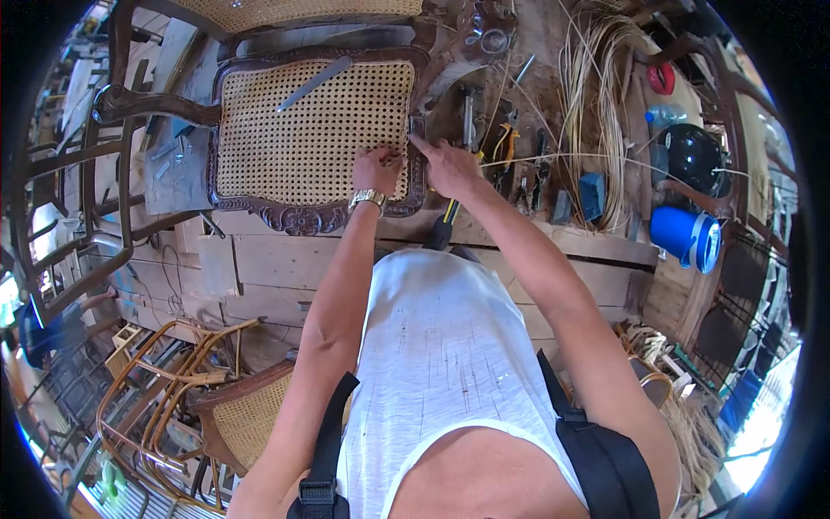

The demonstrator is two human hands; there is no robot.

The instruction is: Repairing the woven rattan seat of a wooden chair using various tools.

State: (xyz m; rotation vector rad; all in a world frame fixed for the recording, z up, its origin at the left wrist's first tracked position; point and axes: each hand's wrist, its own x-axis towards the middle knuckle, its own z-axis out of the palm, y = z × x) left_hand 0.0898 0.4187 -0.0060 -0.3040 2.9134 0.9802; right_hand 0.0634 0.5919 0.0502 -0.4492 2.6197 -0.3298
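A chair with a dark carved wooden frame lies in front of me, its seat a panel of woven cane. My left hand, a metal watch on its wrist, rests near the panel's right edge. Its fingers are curled together, and whatever they hold is hidden. Beside it, my right hand touches the frame's right rail with its index finger stretched out; the other fingers are partly hidden. A long grey blade lies across the upper part of the cane. From beside my right hand a thin cane strand runs off to the right.
Right of the chair lie orange-handled pliers, other hand tools and a bundle of cane strands. Farther right are a blue bucket and a black rounded object. A yellow-and-black handle sticks out near my waist. Chair frames stand at left.
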